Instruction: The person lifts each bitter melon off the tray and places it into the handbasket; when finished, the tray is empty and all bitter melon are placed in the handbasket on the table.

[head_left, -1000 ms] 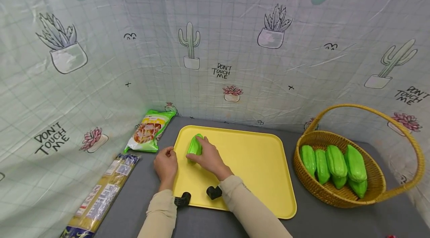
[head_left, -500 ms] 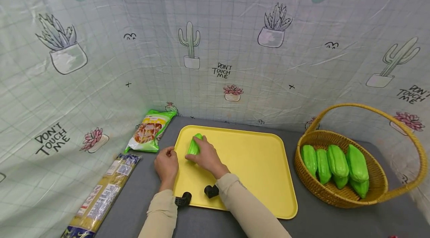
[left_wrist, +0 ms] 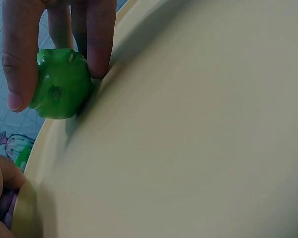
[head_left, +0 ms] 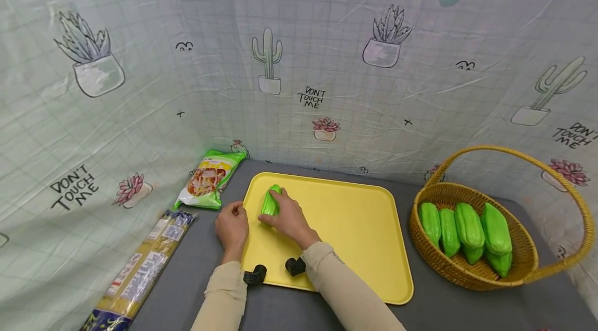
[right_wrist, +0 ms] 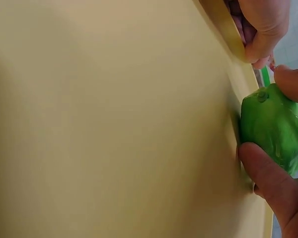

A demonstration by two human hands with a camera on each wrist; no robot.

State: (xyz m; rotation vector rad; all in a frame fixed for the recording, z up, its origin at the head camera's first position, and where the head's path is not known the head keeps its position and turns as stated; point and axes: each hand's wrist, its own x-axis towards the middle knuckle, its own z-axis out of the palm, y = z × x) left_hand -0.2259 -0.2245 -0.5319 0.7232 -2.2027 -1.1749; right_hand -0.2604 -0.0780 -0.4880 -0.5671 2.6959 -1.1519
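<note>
A green ribbed starfruit (head_left: 269, 205) is over the left part of a yellow tray (head_left: 348, 232). My right hand (head_left: 290, 218) holds it between thumb and fingers, close over the tray surface. From the left wrist view, the lobed end of the starfruit (left_wrist: 62, 91) faces the camera, with fingers on both sides of it. My left hand (head_left: 232, 227) rests at the left rim of the tray, its fingers loosely curled and nothing seen inside them. In the right wrist view, the left fingertips (right_wrist: 258, 62) lie right at that rim.
At the right stands a wicker basket (head_left: 439, 263) with a tall handle, holding several green starfruit (head_left: 469, 224). A green and white food bag (head_left: 207, 180) lies behind my left hand. Packaged noodles (head_left: 145, 269) stretch along the left. A printed sheet (head_left: 289, 61) hangs behind the table.
Both hands stay nearly in place, and the right one still holds the starfruit at the tray's left side. Only the head view has shifted slightly.
</note>
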